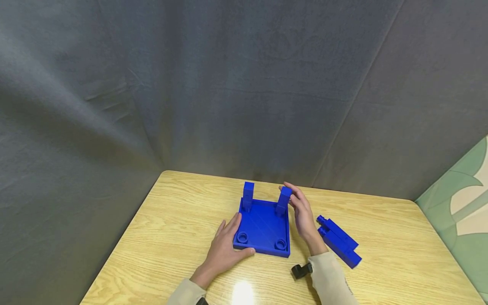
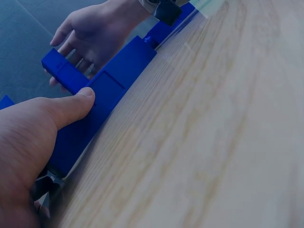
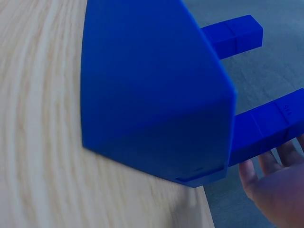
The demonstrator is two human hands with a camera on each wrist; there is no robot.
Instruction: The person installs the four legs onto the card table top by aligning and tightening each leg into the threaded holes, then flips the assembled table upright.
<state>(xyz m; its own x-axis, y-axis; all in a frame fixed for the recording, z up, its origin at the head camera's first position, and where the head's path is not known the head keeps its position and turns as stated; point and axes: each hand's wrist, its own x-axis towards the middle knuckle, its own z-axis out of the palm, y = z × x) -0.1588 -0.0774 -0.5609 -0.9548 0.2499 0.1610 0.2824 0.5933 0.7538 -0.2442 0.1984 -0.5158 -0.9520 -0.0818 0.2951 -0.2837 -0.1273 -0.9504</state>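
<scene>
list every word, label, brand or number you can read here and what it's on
No text reads clearly.
Back right post of the blue tray: a short mark that may be characters, too small and blurred to quote.
Right sleeve: a small dark marking, too small to read.
I can make out no brand or sign elsewhere.

At lower left, the left hand [image 2: 33,137] presses its thumb [image 2: 76,108] to the side of a blue tray [image 2: 108,90] slanting across the left half. At upper left, a blue post [image 2: 69,76] juts from the tray, the right hand [image 2: 97,31] behind it. Wooden table [image 2: 204,128] fills the right.
</scene>
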